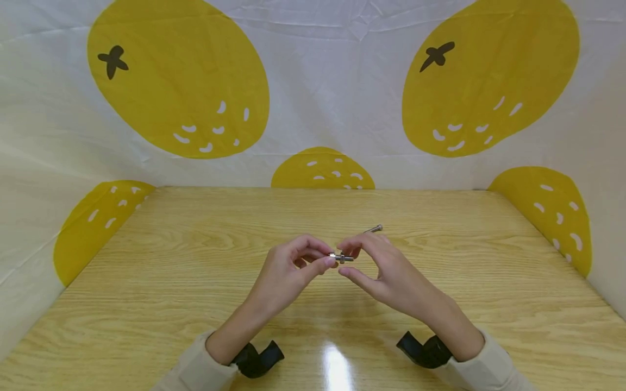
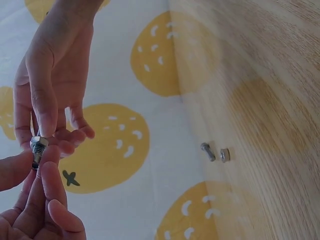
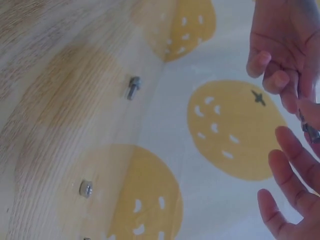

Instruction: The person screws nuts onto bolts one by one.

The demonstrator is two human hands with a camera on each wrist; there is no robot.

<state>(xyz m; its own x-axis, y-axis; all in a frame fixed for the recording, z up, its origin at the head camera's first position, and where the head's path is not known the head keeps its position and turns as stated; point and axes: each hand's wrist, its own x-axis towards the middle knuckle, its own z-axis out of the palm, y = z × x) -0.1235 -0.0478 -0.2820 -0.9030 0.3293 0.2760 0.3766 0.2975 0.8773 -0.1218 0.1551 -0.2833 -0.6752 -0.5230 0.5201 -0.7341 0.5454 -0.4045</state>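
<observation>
Between thumb and forefinger, my left hand pinches a metal bolt whose threaded end points right. Around the shank sits a hex nut, also seen as a bright nut in the left wrist view. My right hand is held close by, its thumb and forefinger parted on either side of the nut. Its other fingers are spread and loosely bent in the right wrist view. Past the right hand lies a second bolt, partly hidden by that hand.
On the wooden table, the left wrist view has a loose bolt beside a nut. The right wrist view also has a bolt and a nut. A white cloth with yellow fruit shapes stands around the table.
</observation>
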